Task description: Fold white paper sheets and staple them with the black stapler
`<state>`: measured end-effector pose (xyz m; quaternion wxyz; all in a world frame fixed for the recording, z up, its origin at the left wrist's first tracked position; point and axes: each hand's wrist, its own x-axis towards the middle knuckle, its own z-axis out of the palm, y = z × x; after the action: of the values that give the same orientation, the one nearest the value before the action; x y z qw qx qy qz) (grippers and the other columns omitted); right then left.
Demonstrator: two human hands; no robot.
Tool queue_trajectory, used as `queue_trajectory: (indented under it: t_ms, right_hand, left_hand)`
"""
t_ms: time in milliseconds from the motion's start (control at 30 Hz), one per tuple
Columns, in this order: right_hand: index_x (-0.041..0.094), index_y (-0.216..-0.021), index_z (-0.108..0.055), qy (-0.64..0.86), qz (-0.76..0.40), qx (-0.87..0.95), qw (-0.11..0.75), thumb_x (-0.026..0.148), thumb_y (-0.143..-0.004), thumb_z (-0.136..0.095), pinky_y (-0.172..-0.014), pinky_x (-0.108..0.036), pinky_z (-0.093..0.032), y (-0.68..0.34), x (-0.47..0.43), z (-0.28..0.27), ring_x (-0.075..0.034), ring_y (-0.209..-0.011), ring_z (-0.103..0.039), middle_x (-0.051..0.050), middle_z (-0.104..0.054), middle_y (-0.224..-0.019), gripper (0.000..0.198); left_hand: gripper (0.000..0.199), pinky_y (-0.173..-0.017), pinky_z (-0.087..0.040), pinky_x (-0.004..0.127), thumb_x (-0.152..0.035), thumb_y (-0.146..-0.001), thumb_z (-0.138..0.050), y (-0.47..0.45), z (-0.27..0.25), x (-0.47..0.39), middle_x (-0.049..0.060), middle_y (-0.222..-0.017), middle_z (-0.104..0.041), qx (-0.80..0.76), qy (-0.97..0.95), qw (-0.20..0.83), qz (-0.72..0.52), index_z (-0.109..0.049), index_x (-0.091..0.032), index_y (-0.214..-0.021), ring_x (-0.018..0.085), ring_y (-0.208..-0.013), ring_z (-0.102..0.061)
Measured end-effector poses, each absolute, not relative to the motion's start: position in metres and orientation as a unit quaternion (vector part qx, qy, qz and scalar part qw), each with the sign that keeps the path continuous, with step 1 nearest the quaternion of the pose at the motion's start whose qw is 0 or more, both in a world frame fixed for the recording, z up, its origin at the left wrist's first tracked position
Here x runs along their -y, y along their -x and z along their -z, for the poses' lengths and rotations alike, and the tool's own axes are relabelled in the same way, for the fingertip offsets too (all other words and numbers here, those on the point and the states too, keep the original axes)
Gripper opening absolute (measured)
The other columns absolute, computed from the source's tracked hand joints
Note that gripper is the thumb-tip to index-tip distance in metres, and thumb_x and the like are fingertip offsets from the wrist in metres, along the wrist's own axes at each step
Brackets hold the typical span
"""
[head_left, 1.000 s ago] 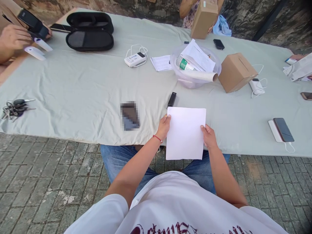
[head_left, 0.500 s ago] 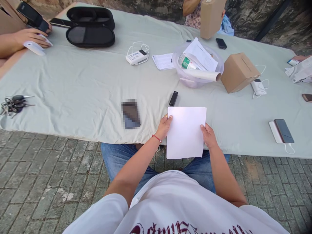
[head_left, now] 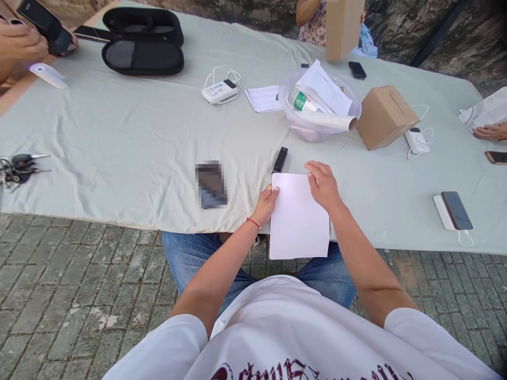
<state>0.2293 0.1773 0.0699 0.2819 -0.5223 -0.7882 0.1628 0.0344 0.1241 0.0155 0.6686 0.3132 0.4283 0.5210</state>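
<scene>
The left hand (head_left: pixel 266 205) pinches the white sheet (head_left: pixel 299 221) at its left edge. The right hand (head_left: pixel 324 186) (fingers loosely curled) rests on the sheet's top right corner, not clearly gripping.

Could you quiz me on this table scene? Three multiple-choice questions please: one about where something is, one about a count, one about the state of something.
1. Where does the small black device lie?
A. Just beyond the white sheet
B. Inside the clear bowl
C. On the paving

2. How many brown cardboard boxes show?
A. One
B. Two
C. Four

3. How is the black case at the far left?
A. Zipped shut
B. Lying open
C. Standing on end

Answers: 1 A, it rests on the cloth past the sheet's top edge. 2 B, one box on the table and one held up by a person. 3 B, both halves lie spread apart.
</scene>
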Motion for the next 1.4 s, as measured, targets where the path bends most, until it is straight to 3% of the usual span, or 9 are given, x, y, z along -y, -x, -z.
queue_trajectory:
  t_ms: [200,400,533,633,700,800,967,1133,1400]
  right_hand:
    - [0.013,-0.137,-0.056,0.405,-0.219,0.884,0.079,0.036,-0.100,-0.038,-0.115,-0.050,-0.033,-0.174,-0.209,-0.080,-0.030,-0.138,-0.040,-0.013,-0.045,-0.152,0.047]
    - [0.026,-0.139,-0.051,0.527,-0.268,0.752,0.291,0.056,-0.092,-0.052,-0.115,-0.050,-0.033,-0.234,-0.193,-0.081,-0.026,-0.136,-0.045,-0.010,-0.051,-0.146,0.056]
    - [0.034,-0.148,-0.035,0.542,-0.451,0.620,0.344,0.066,-0.080,-0.063,-0.110,-0.050,-0.040,-0.297,-0.162,-0.070,-0.025,-0.135,-0.049,-0.010,-0.050,-0.148,0.080]
    - [0.028,-0.143,-0.046,0.539,-0.511,0.544,0.390,0.073,-0.069,-0.068,-0.102,-0.050,-0.048,-0.323,-0.139,-0.058,-0.029,-0.128,-0.056,-0.013,-0.055,-0.143,0.089]
    - [0.024,-0.126,-0.063,0.531,-0.552,0.508,0.393,0.070,-0.061,-0.076,-0.096,-0.051,-0.052,-0.329,-0.129,-0.054,-0.032,-0.116,-0.064,-0.014,-0.067,-0.127,0.082]
    - [0.023,-0.095,-0.077,0.525,-0.568,0.488,0.404,0.053,-0.056,-0.087,-0.095,-0.052,-0.053,-0.327,-0.122,-0.058,-0.031,-0.103,-0.069,-0.008,-0.077,-0.102,0.050]
    - [0.029,-0.086,-0.079,0.492,-0.492,0.516,0.500,0.037,-0.063,-0.087,-0.102,-0.050,-0.050,-0.321,-0.126,-0.081,-0.027,-0.110,-0.067,0.000,-0.077,-0.105,0.025]
    - [0.026,-0.093,-0.078,0.502,-0.515,0.528,0.452,0.042,-0.066,-0.085,-0.102,-0.049,-0.050,-0.312,-0.127,-0.079,-0.026,-0.108,-0.067,-0.002,-0.076,-0.107,0.032]
    - [0.022,-0.095,-0.077,0.546,-0.486,0.549,0.406,0.055,-0.074,-0.075,-0.102,-0.047,-0.051,-0.300,-0.124,-0.076,-0.030,-0.115,-0.063,-0.004,-0.076,-0.103,0.039]
  left_hand:
    - [0.052,-0.091,-0.051,0.038,-0.055,-0.084,-0.062,-0.036,-0.013,-0.124,0.009,-0.105,-0.072,-0.416,-0.308,0.676,-0.524,-0.057,-0.017,-0.120,0.025,-0.103,-0.065]
    - [0.048,-0.079,-0.050,0.031,-0.058,-0.089,-0.055,-0.029,-0.031,-0.120,0.006,-0.095,-0.070,-0.431,-0.385,0.631,-0.517,-0.061,-0.018,-0.113,0.021,-0.090,-0.064]
    - [0.046,-0.076,-0.048,0.030,-0.058,-0.089,-0.055,-0.026,-0.064,-0.122,0.004,-0.091,-0.068,-0.402,-0.454,0.625,-0.492,-0.065,-0.018,-0.111,0.020,-0.085,-0.062]
    - [0.047,-0.082,-0.047,0.032,-0.058,-0.090,-0.055,-0.029,-0.091,-0.127,0.005,-0.098,-0.068,-0.377,-0.480,0.607,-0.509,-0.066,-0.019,-0.113,0.023,-0.095,-0.062]
    - [0.047,-0.085,-0.047,0.033,-0.059,-0.089,-0.056,-0.031,-0.108,-0.130,0.006,-0.098,-0.069,-0.377,-0.497,0.585,-0.519,-0.066,-0.020,-0.113,0.025,-0.100,-0.061]
    - [0.044,-0.089,-0.048,0.034,-0.057,-0.086,-0.062,-0.030,-0.128,-0.135,0.005,-0.093,-0.068,-0.396,-0.520,0.540,-0.530,-0.068,-0.020,-0.109,0.027,-0.105,-0.060]
    - [0.047,-0.094,-0.047,0.038,-0.051,-0.084,-0.068,-0.017,-0.146,-0.136,0.008,-0.104,-0.069,-0.392,-0.522,0.516,-0.555,-0.065,-0.020,-0.118,0.030,-0.116,-0.058]
    - [0.063,-0.099,-0.047,0.042,-0.048,-0.072,-0.080,-0.015,-0.127,-0.137,0.010,-0.115,-0.069,-0.381,-0.531,0.552,-0.518,-0.063,-0.021,-0.127,0.032,-0.119,-0.058]
    - [0.046,-0.097,-0.051,0.042,-0.053,-0.079,-0.071,-0.019,-0.108,-0.135,0.010,-0.098,-0.074,-0.405,-0.517,0.590,-0.469,-0.073,-0.013,-0.101,0.033,-0.115,-0.061]
